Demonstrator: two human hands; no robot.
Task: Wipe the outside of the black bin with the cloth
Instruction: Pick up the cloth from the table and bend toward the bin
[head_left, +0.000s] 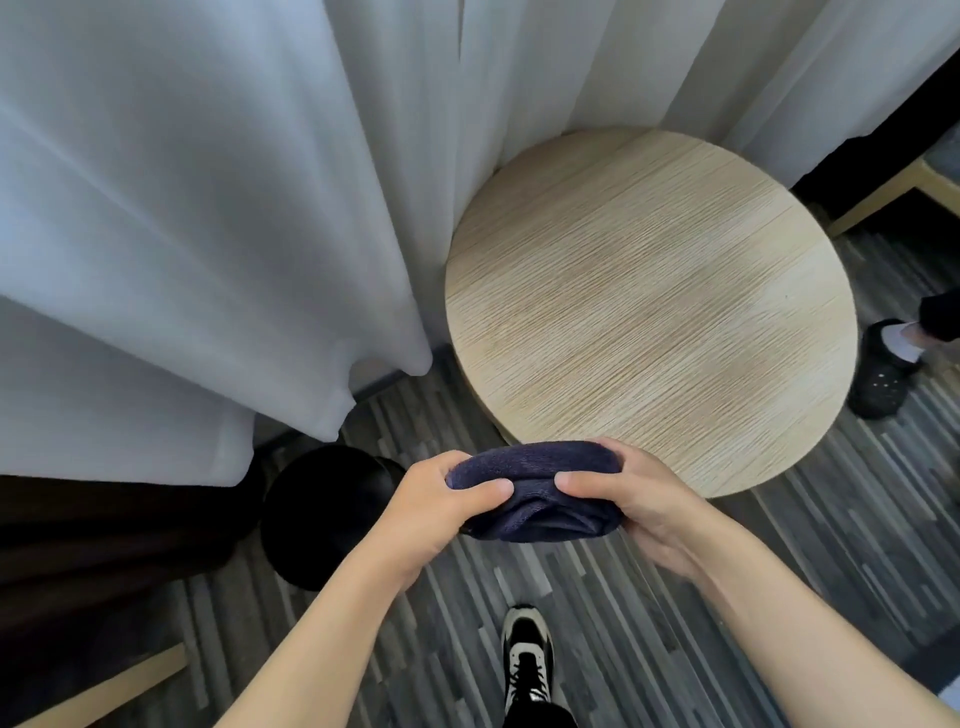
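A folded dark navy cloth is held between both hands in front of me, just past the near edge of the round table. My left hand grips its left end and my right hand grips its right end. The black bin stands on the floor to the lower left of the cloth, below the curtain hem; my left hand and forearm cover its right side. The cloth is apart from the bin.
A round light-wood table stands ahead on the right. White curtains hang at the left and behind. My shoe is on the striped grey floor. Another person's foot is at the right. Dark furniture sits at the left.
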